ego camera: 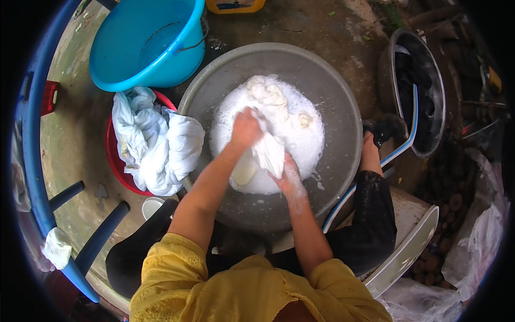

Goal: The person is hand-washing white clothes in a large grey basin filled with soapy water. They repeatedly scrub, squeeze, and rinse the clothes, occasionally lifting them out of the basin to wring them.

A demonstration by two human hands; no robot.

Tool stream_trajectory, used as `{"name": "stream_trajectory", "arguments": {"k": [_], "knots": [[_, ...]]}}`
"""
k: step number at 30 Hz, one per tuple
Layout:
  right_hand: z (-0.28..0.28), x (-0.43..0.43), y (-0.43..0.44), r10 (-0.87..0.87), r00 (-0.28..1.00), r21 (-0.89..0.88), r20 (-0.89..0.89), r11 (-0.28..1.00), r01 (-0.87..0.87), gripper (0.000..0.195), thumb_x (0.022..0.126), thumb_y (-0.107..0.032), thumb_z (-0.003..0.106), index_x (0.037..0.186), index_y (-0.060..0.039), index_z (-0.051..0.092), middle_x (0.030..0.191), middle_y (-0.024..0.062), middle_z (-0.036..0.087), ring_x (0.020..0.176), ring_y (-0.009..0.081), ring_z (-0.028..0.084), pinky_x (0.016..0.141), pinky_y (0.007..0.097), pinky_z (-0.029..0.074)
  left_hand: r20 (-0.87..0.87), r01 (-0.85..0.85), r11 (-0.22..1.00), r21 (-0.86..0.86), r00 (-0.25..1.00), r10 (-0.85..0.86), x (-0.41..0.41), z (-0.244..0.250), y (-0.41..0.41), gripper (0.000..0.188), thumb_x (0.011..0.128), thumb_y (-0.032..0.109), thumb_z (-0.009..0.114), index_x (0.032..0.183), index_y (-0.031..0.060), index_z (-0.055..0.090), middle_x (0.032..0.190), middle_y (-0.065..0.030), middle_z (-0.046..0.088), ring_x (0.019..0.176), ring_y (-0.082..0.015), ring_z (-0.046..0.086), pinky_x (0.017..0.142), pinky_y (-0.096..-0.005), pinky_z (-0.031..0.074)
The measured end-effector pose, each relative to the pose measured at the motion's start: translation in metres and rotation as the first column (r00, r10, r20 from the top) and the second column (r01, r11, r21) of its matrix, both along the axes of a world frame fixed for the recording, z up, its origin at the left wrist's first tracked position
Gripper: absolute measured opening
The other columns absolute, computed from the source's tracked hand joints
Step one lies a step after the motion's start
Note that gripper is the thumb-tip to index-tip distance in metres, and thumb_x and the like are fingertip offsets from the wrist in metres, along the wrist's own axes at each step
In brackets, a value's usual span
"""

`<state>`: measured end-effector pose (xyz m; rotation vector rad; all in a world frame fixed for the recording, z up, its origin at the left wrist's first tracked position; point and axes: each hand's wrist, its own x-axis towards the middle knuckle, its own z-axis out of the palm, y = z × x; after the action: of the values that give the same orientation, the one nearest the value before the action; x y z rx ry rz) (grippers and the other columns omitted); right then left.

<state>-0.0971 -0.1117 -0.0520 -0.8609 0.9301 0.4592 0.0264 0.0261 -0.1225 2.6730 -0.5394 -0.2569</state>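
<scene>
A large grey basin [342,120] stands before me, its bottom covered with white suds [310,149]. Over the suds, my left hand [246,128], blurred, grips the upper end of a white cloth [268,153]. At the cloth's lower right edge, my right hand [289,175] is closed on it, with foam on the wrist. The cloth is stretched between both hands. Farther back in the foam lies a twisted cream-white cloth [267,94]. Part of a pale yellowish piece [244,171] shows below my left hand; I cannot tell what it is.
Left of the basin, a red tub [116,173] holds piled white laundry [155,141]. Behind it leans a bright blue bucket [193,60]. A metal basin [386,72] with dark cloth is at the right, a striped hose [398,151] over its rim. A blue plastic frame [34,141] borders the left.
</scene>
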Motion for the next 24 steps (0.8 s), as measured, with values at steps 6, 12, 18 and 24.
{"name": "stream_trajectory", "arguments": {"k": [6,12,18,24], "knots": [[-0.038,-0.011,-0.018,-0.105,0.991,-0.12,-0.079,0.988,0.095,0.047,0.093,-0.032,0.051,0.126,0.0016,0.048,0.114,0.0137,0.056,0.101,0.0217,0.059,0.084,0.0415,0.049,0.042,-0.259,0.931,0.257,0.966,0.257,-0.049,0.006,-0.022,0.047,0.083,0.03,0.063,0.126,0.0117,0.054,0.121,-0.0187,0.055,0.121,-0.0327,0.044,0.098,-0.0459,0.04],[-0.103,-0.042,-0.061,-0.279,0.926,0.585,0.253,0.807,0.083,0.039,0.092,-0.022,0.052,0.122,0.0015,0.049,0.091,0.0132,0.062,0.077,0.0253,0.061,0.078,0.0351,0.05,-0.307,-0.133,0.845,-0.518,0.951,-0.038,-0.129,0.074,-0.095,0.039,0.077,0.036,0.067,0.1,0.0057,0.062,0.1,-0.0159,0.064,0.088,-0.0338,0.063,0.08,-0.0398,0.05],[-0.023,-0.019,-0.004,-0.139,0.977,0.113,0.163,0.986,0.122,0.031,0.093,-0.019,0.05,0.12,-0.0039,0.048,0.108,0.0099,0.055,0.097,0.0254,0.055,0.089,0.0358,0.047,-0.052,-0.033,0.999,0.014,0.998,0.034,0.002,-0.001,0.009,0.042,0.086,0.038,0.057,0.122,0.0167,0.058,0.121,-0.019,0.052,0.109,-0.0329,0.051,0.089,-0.0465,0.042],[-0.15,-0.061,-0.038,-0.014,0.983,0.193,0.181,0.981,-0.022,0.047,0.091,-0.032,0.05,0.128,-0.0049,0.041,0.125,0.0162,0.046,0.118,0.0299,0.043,0.1,0.0478,0.039,-0.38,-0.344,0.935,-0.088,0.879,0.287,-0.063,-0.002,-0.025,0.054,0.082,0.045,0.064,0.125,0.0131,0.056,0.127,-0.0216,0.049,0.114,-0.0322,0.05,0.093,-0.0474,0.041]]}}
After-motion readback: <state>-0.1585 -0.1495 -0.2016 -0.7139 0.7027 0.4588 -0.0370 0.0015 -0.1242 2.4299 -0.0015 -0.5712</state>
